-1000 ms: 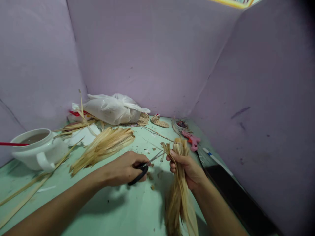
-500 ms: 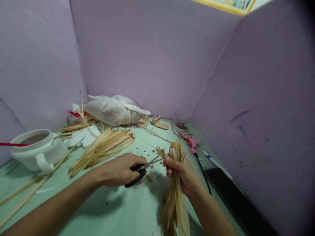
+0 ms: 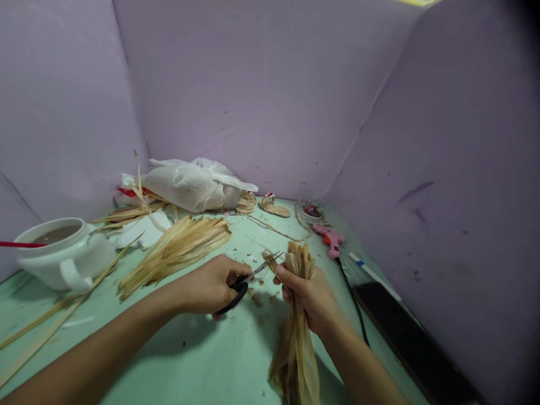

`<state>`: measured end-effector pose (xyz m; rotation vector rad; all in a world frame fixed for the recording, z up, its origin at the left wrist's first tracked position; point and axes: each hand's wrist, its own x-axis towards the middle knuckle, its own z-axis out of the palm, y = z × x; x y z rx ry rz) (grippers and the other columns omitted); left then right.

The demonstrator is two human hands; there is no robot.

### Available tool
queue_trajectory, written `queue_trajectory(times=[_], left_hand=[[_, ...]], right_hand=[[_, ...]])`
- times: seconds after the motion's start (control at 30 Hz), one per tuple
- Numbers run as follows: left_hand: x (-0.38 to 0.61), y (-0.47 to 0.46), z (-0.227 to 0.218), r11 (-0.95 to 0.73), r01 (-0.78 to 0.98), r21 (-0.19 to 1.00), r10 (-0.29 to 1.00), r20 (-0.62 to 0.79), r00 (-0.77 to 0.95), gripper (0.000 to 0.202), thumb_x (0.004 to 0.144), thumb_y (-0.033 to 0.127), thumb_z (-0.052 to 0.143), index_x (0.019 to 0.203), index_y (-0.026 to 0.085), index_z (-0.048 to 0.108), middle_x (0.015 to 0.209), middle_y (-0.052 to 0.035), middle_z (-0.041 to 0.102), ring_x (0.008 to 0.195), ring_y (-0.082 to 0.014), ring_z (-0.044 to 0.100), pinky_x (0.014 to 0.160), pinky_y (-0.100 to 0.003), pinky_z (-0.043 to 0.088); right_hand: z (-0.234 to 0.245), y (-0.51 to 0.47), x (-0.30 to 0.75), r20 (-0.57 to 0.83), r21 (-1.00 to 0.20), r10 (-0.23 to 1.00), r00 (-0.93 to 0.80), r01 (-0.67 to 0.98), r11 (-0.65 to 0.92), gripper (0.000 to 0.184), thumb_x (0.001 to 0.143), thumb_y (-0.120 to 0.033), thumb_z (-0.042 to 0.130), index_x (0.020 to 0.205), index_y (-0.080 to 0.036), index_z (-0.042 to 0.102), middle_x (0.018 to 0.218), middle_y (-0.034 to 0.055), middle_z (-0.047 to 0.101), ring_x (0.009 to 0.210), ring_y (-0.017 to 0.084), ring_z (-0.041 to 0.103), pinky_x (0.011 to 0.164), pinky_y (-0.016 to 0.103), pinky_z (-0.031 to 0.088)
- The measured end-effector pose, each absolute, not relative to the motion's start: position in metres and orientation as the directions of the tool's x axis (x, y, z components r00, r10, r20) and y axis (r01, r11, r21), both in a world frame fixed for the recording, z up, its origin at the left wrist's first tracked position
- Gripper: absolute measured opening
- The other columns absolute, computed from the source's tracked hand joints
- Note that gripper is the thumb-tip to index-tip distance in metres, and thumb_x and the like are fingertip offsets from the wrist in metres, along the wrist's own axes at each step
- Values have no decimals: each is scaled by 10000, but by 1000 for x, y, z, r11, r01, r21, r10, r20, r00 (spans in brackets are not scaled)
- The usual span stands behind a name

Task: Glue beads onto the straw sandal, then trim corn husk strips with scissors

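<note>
A dry, tan husk bundle (image 3: pixel 297 337) is held nearly upright between 5 and 6 o'clock from the view's centre, blunt ends toward 12, loose ends spreading toward 6. At 7 o'clock, black-handled scissors (image 3: pixel 235 298) point 2 metal blades toward 2, over a curled strip (image 3: pixel 269 260) beside the bundle's top.

On the surface (image 3: pixel 202 360), a pot (image 3: pixel 90 259) stands by the left edge, a bag (image 3: pixel 189 188) along the back edge, a glue gun (image 3: pixel 334 241) near the right edge, and husks (image 3: pixel 177 250) between pot and scissors (image 3: pixel 237 293).
</note>
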<state>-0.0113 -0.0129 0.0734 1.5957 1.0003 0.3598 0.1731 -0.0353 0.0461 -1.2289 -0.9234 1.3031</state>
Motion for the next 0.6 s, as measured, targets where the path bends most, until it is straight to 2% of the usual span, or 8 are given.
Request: queue_trajectory(times=[0.13,0.27,0.4,0.5,0.6], left_hand=[[-11,-11,70,64,442,895,708,-353,612,358,584,164,497,927,146,595,624,5,565,451,-103,499,351,-184,394],[-10,-11,71,129,443,887,710,-394,583,343,569,169,493,899,141,585,708,-36,611,500,-148,593,321,-178,386],[-10,-11,77,157,441,884,728,-405,553,319,591,201,537,905,147,565,714,-34,623,483,-143,600,332,-174,383],[-22,-2,85,72,470,880,820,-320,474,345,617,238,561,953,157,571,675,-17,635,451,-121,556,346,-178,356],[-48,15,95,-77,551,831,964,-78,254,371,615,275,594,962,143,593,605,5,609,463,-108,509,421,-195,354]], right_hand=[[46,-35,174,-154,-974,983,103,-185,-133,264,551,-306,749,645,-137,569,491,-20,575,351,57,412,343,187,328],[47,-35,173,-166,-973,980,109,-178,-145,271,538,-308,752,643,-135,572,491,-13,580,346,59,410,341,192,323],[47,-34,175,-172,-971,980,102,-185,-151,283,540,-304,757,663,-134,566,503,-16,568,356,57,409,346,187,315],[49,-34,180,-170,-960,983,74,-236,-148,302,557,-330,758,639,-146,534,510,-29,535,369,43,391,344,168,299],[53,-35,186,-171,-906,985,-36,-388,-171,327,570,-370,761,687,-154,545,497,-73,431,383,24,338,345,139,294]])
